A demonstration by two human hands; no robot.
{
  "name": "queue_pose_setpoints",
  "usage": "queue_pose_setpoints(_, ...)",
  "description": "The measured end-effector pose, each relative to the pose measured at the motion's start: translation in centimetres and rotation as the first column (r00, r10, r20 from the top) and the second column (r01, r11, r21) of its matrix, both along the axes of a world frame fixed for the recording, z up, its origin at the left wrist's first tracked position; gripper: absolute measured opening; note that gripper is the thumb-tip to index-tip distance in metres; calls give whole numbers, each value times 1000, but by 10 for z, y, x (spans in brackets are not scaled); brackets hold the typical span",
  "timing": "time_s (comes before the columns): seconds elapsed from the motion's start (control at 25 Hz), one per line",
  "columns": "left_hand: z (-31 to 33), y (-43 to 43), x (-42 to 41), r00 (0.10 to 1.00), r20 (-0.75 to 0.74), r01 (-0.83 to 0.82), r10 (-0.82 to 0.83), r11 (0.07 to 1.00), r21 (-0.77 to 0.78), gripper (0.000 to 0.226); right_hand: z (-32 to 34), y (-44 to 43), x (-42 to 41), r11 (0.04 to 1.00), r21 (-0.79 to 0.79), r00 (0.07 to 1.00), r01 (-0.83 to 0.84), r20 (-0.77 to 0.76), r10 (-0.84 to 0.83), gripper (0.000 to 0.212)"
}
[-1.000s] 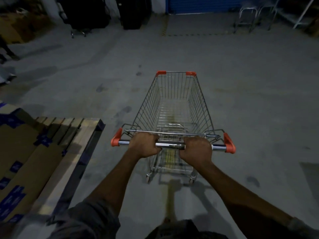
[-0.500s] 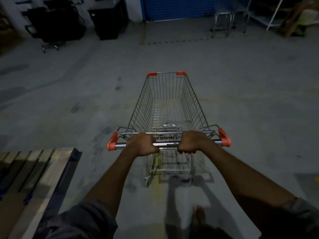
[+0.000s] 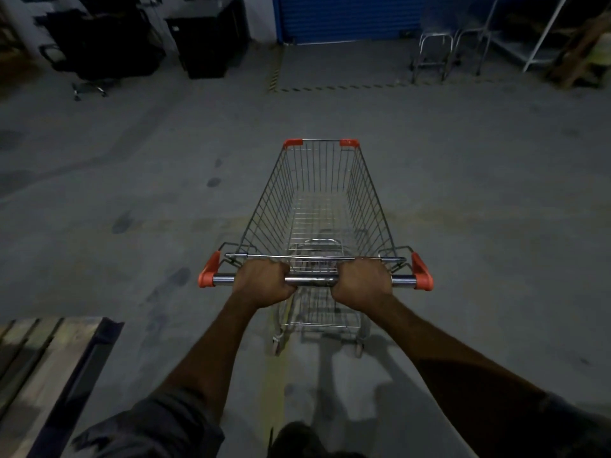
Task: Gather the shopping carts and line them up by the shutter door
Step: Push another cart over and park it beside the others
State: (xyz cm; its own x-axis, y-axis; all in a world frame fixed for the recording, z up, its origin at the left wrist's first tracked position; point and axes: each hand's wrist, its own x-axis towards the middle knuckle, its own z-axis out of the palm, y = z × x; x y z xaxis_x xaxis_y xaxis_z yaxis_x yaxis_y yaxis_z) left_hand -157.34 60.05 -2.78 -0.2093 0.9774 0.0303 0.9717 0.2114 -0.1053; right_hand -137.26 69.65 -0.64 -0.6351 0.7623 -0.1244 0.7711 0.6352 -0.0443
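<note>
An empty wire shopping cart [image 3: 319, 206] with orange corner caps stands on the concrete floor straight in front of me, nose pointing away. My left hand [image 3: 263, 284] and my right hand [image 3: 362, 284] are both closed around its chrome handle bar [image 3: 310, 280], side by side near the middle. The blue shutter door [image 3: 347, 18] fills the far wall ahead, slightly right of the cart's line. Another cart-like metal frame [image 3: 433, 52] stands near the shutter at the right.
A wooden pallet [image 3: 43, 365] lies at my near left. Black office chairs [image 3: 96, 51] and a black bin [image 3: 206, 41] stand at the far left. Metal shelving [image 3: 542, 31] lines the far right. Yellow-black floor tape [image 3: 274, 74] marks the area before the shutter.
The cart and I have rolled forward toward the shutter, which looks larger. The pallet with cardboard has slid back to my lower left. Both hands kept their grip.
</note>
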Motion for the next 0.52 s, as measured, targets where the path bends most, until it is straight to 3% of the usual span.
queue_pose_setpoints(0.36, -8, 214, -81, 997, -57, 44, -42, 998, 47, 48, -4, 206, -74, 998, 60, 999, 36, 16, -37, 25)
queue_pose_setpoints(0.52, -3, 316, -132, 996, 19, 92, -92, 996, 17, 42, -4, 299, -120, 994, 46, 995, 96, 9, -97, 24)
